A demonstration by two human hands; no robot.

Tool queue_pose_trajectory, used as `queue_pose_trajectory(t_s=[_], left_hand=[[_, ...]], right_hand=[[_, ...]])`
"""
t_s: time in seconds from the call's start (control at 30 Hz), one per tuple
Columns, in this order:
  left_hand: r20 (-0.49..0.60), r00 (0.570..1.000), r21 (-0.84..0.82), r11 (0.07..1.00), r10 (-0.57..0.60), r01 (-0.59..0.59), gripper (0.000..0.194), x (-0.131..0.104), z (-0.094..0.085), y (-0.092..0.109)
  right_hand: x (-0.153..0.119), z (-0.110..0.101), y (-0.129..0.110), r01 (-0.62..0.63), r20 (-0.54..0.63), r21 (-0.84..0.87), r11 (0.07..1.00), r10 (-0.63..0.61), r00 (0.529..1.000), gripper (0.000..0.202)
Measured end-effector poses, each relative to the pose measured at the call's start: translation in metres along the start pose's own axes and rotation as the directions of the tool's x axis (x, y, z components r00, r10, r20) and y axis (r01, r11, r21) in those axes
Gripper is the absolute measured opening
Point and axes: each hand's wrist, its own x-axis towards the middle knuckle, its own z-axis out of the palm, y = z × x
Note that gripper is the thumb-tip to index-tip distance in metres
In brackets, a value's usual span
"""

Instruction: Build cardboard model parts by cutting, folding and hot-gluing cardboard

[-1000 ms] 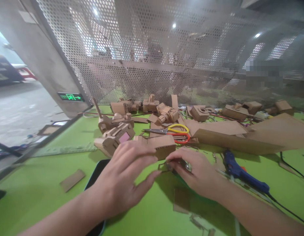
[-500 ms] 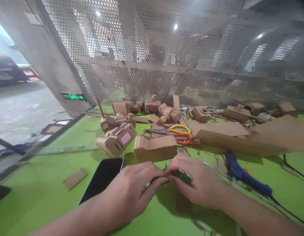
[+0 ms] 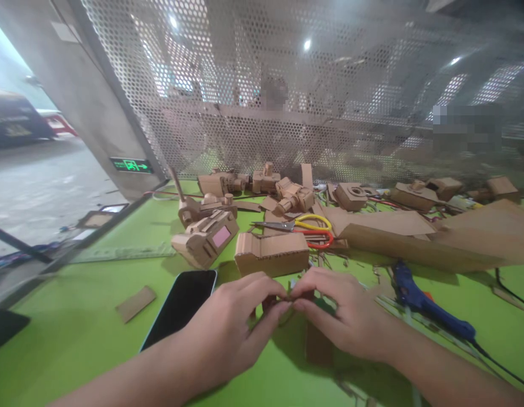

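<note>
My left hand [image 3: 240, 316] and my right hand [image 3: 338, 305] meet above the green table, fingertips almost touching. Both pinch a small piece of cardboard [image 3: 289, 299] between thumb and fingers; most of it is hidden by the fingertips. Just behind the hands stands a long cardboard block [image 3: 272, 254] with a dip in its top. Under my right hand lies a flat brown cardboard piece [image 3: 317, 343], partly covered. A black-screened phone [image 3: 181, 305] rests beside my left hand.
Scissors [image 3: 282, 225] with yellow and red handles lie behind the block. To the right is a blue glue gun [image 3: 431, 308] with a cord. Several cardboard models [image 3: 206, 240] and large cardboard sheets [image 3: 414, 243] line the back, before a perforated metal screen [image 3: 245, 124]. A clear ruler [image 3: 121, 252] lies left.
The view has shifted slightly, so everything sits a little further right. My fingertips have shifted slightly around the small cardboard piece, which both hands still pinch.
</note>
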Motion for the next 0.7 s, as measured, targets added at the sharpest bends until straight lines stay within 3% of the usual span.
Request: queue_pose_trajectory(t_s=[0.17, 0.27, 0.5, 0.63, 0.7], left_hand=[[0.023, 0.989, -0.018, 0.989, -0.146, 0.146, 0.013, 0.001, 0.000, -0.001], [0.010, 0.988, 0.005, 0.988, -0.154, 0.154, 0.021, 0.001, 0.000, -0.004], [-0.109, 0.993, 0.256, 0.966, 0.054, -0.024, 0.017, -0.001, -0.002, -0.011], [-0.124, 0.969, 0.462, 0.876, 0.215, -0.135, 0.021, 0.001, -0.007, -0.015], [-0.092, 0.969, 0.557, 0.818, 0.228, -0.140, 0.030, 0.003, -0.009, -0.020]], right_hand=[[0.003, 0.000, -0.004, -0.127, -0.082, 0.051, 0.991, 0.131, 0.988, 0.016], [0.006, 0.001, -0.002, -0.204, -0.130, 0.090, 0.975, 0.214, 0.968, 0.014], [0.009, 0.000, 0.004, -0.329, -0.134, 0.102, 0.939, 0.341, 0.930, 0.016], [0.014, -0.001, 0.007, -0.386, -0.176, 0.107, 0.916, 0.399, 0.900, 0.016], [0.017, -0.001, 0.010, -0.405, -0.195, 0.109, 0.908, 0.419, 0.887, 0.015]])
